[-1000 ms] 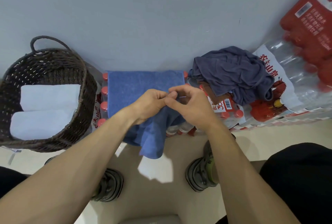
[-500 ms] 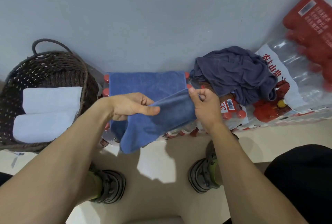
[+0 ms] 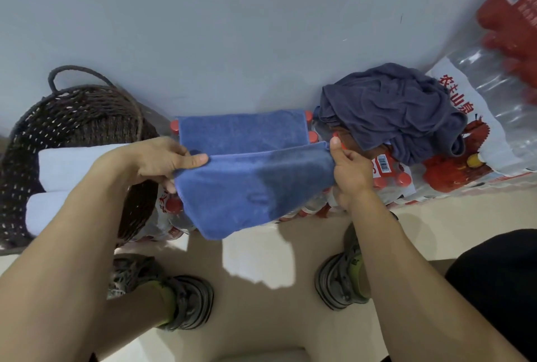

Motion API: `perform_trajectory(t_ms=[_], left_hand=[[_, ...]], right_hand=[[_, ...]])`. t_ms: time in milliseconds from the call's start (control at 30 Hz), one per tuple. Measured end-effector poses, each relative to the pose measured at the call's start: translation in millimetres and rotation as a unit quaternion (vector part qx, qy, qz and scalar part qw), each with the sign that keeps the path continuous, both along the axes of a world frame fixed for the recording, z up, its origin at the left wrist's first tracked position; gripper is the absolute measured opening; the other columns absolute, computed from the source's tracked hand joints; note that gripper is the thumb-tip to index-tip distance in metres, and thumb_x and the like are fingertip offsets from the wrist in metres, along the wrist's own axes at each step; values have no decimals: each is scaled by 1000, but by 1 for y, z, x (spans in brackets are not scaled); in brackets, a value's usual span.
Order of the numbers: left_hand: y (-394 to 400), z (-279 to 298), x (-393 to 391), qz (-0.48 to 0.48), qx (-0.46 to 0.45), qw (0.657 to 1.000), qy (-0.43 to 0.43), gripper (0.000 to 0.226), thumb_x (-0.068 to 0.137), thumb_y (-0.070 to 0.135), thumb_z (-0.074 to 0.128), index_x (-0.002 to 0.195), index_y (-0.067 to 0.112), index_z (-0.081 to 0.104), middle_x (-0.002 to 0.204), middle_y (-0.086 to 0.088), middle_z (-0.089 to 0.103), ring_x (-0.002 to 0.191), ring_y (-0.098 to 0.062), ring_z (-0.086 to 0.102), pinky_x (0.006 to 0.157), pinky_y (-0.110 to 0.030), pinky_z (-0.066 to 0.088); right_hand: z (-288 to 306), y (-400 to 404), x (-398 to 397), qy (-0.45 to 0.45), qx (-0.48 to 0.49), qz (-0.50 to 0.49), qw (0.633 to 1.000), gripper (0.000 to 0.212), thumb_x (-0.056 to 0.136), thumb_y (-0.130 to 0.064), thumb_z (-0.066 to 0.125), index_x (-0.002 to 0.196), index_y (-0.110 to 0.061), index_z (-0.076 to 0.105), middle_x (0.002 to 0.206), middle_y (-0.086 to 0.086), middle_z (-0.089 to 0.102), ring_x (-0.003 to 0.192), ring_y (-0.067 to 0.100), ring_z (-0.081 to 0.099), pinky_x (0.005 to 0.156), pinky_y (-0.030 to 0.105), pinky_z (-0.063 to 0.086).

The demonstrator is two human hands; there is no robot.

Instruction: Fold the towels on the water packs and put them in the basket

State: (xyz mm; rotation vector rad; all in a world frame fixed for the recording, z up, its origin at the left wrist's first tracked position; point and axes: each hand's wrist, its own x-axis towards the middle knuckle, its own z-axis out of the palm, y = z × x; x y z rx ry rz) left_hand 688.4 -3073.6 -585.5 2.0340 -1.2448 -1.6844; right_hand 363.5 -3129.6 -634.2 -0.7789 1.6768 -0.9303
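A blue towel [image 3: 247, 184] lies across the water packs [image 3: 389, 169], its far half flat against the wall and its near half lifted. My left hand [image 3: 162, 161] pinches the near edge's left corner, and my right hand [image 3: 348, 169] pinches the right corner, holding the edge stretched between them. A crumpled dark grey towel [image 3: 389, 106] sits on the packs to the right. The dark wicker basket [image 3: 75, 117] stands at the left with two folded white towels [image 3: 64, 167] inside.
The grey wall runs right behind the packs. More red-labelled water packs [image 3: 511, 50] are stacked at the right. My two shoes [image 3: 186, 300] stand on the beige floor below the packs.
My hands, together at the towel's middle a second ago, have moved apart to its two corners. The hanging near edge is now lifted and pulled straight.
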Motion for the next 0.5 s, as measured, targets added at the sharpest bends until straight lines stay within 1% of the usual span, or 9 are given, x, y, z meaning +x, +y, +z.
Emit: perform_trajectory(t_ms=[67, 167, 233, 300, 333, 367, 400, 433, 500], left_hand=[[-6, -6, -4, 93, -65, 993, 14, 69, 80, 52, 71, 97, -14, 62, 89, -35, 64, 75, -30, 58, 78, -50, 53], [-21, -15, -9, 253, -153, 955, -9, 34, 81, 43, 76, 74, 11, 67, 86, -19, 67, 75, -25, 58, 77, -46, 54], [-31, -21, -9, 361, -185, 914, 16, 19, 85, 31, 74, 85, 12, 70, 100, -20, 70, 76, -24, 61, 80, -44, 56], [-39, -29, -11, 413, -248, 876, 14, 31, 88, 26, 72, 112, 8, 63, 99, -16, 70, 68, -13, 65, 70, -31, 57], [-40, -32, -16, 410, -276, 869, 13, 42, 88, 26, 72, 123, 9, 55, 91, -9, 68, 65, -7, 65, 67, -26, 57], [-39, -34, -21, 394, -285, 874, 16, 53, 88, 27, 72, 132, 10, 46, 87, -3, 66, 70, -5, 66, 72, -25, 57], [-38, -39, -25, 368, -272, 889, 7, 63, 88, 28, 72, 138, 12, 39, 88, -1, 66, 81, -6, 66, 81, -27, 55], [-37, -45, -27, 333, -247, 910, -24, 72, 86, 29, 74, 143, 13, 33, 95, -1, 67, 95, -10, 64, 91, -29, 51], [-32, -58, -27, 250, -188, 942, -123, 85, 82, 32, 77, 148, 13, 26, 115, -5, 64, 113, -18, 57, 100, -33, 44]], right_hand=[[0, -7, -1, -19, 2, 6, 1000, 35, 85, -46, 72, 73, -14, 70, 90, 9, 74, 92, 31, 69, 89, 53, 55], [2, -16, 1, -90, -21, 51, 994, 21, 86, -30, 74, 99, -13, 74, 104, 8, 75, 105, 32, 69, 93, 49, 56], [4, -22, 5, -185, -55, 99, 976, 28, 89, -11, 70, 116, -14, 67, 112, 7, 74, 107, 26, 69, 88, 38, 58], [4, -26, 10, -219, -80, 143, 962, 39, 90, -1, 65, 122, -22, 60, 115, -2, 73, 107, 16, 69, 81, 28, 58], [2, -27, 13, -202, -80, 162, 963, 45, 90, -1, 65, 127, -26, 55, 117, -6, 71, 107, 12, 68, 79, 25, 56], [0, -26, 17, -168, -70, 174, 968, 53, 89, -3, 68, 133, -28, 51, 121, -8, 68, 109, 10, 67, 80, 23, 55], [-3, -24, 20, -120, -51, 180, 975, 60, 88, -6, 71, 139, -27, 47, 124, -7, 64, 109, 9, 65, 83, 23, 54], [-7, -21, 23, -63, -30, 181, 981, 64, 86, -8, 73, 141, -25, 46, 126, -3, 62, 108, 9, 63, 88, 26, 53], [-14, -13, 29, 56, -1, 198, 979, 61, 84, -17, 77, 138, -17, 49, 127, 2, 62, 107, 12, 63, 96, 32, 51]])
